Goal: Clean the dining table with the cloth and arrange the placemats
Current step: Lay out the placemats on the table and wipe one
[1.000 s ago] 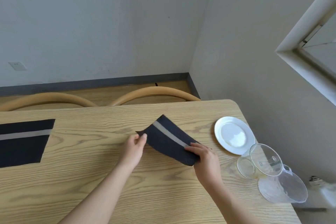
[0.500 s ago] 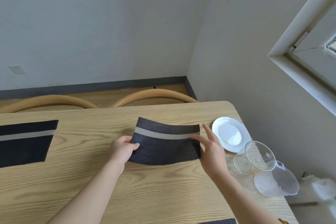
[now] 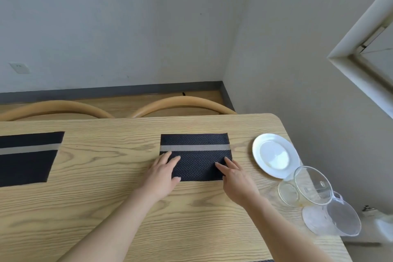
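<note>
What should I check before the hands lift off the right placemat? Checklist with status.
1. Right placemat flat on the table: ok.
2. Its far edge and stripe in line with the left placemat: ok, roughly.
3. Gap to the white plate: ok, bare wood shows between.
4. Left hand and right hand gripping nothing: ok, fingers lie flat on the near corners.
5. Where the cloth is: cannot tell, none in view.

Bare left hand [image 3: 163, 173] and right hand [image 3: 236, 178], uncovered forearms [image 3: 119, 219].
</note>
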A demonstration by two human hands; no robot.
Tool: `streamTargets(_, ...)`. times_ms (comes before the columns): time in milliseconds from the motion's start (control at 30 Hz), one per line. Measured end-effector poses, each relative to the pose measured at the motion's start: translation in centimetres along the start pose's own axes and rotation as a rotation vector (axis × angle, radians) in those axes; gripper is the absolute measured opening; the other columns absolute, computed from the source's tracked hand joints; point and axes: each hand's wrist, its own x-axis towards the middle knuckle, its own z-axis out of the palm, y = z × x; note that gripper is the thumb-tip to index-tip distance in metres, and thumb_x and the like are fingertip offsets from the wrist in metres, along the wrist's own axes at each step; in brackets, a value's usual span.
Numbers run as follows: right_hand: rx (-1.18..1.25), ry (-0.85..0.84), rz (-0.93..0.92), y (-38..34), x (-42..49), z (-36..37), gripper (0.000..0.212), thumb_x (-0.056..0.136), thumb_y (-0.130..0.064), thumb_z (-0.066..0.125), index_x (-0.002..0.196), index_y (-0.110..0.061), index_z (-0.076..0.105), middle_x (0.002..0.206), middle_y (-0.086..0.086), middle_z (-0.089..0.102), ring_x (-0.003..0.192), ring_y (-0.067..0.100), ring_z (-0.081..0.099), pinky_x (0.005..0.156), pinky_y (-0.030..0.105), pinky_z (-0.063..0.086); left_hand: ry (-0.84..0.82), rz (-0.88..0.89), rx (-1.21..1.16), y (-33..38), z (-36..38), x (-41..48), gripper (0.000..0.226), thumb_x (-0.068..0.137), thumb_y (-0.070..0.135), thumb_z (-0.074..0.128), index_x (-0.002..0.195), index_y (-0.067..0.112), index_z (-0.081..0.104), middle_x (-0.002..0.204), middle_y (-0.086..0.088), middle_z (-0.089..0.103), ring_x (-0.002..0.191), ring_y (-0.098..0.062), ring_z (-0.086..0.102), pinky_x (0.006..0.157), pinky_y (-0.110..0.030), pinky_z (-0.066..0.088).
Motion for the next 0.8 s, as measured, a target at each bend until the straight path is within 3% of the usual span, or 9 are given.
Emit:
streamTargets(200,0.089,0.113,0.011,0.0,-1.4,-0.1,0.059,0.094,-0.005,0.037,0.145,-0.034,0.036,0.157,-0.005,0.025,0.146,0.013,0.016,0.110,0.031,0.035,-0.053,-0.011,0.185,0.8,-0.2,0.0,0.066,0.094,0.038,0.049,0.150,0.032,0.015,0.160,0.002,0.004,0.146,-0.018,0.008,0.116,-0.038,0.018)
streamTargets(433,0.193,0.458,0.069,0.8,-8.1,0.7,0.044,0.085,0.004,0.048,0.118,-0.018,0.067,0.130,-0.003,0.060,0.117,0.022,0.053,0.092,0.033,0.048,-0.010,0.193,0.144,5.3,0.7,-2.3,0.060,0.094,0.036,0.051,0.148,0.028,0.024,0.158,-0.001,0.013,0.145,-0.021,0.013,0.118,-0.041,0.015)
streamTargets(600,0.192,0.598,0.299,4.2,-13.1,1.3,0.037,0.082,0.003,0.051,0.103,-0.018,0.072,0.108,-0.005,0.069,0.104,0.019,0.059,0.077,0.032,0.051,-0.061,0.396,0.158,9.8,2.7,-4.6,0.062,0.094,0.037,0.051,0.148,0.028,0.022,0.158,0.000,0.012,0.145,-0.020,0.012,0.119,-0.041,0.009)
streamTargets(700,0.153,0.575,0.524,6.3,-16.5,1.4,0.033,0.084,-0.004,0.050,0.104,-0.022,0.070,0.109,-0.006,0.067,0.104,0.017,0.055,0.070,0.033,0.050,-0.122,0.477,0.178,12.2,3.8,-5.8,0.063,0.095,0.037,0.049,0.149,0.029,0.018,0.159,0.002,0.006,0.146,-0.020,0.007,0.118,-0.039,0.003)
streamTargets(800,0.090,0.485,0.726,8.6,-19.8,2.6,0.030,0.084,-0.019,0.053,0.110,-0.024,0.066,0.114,-0.004,0.062,0.108,0.020,0.050,0.075,0.034,0.049,-0.163,0.512,0.189,13.3,4.3,-6.8,0.062,0.095,0.038,0.048,0.149,0.028,0.019,0.159,0.001,0.005,0.146,-0.020,0.007,0.118,-0.039,0.003)
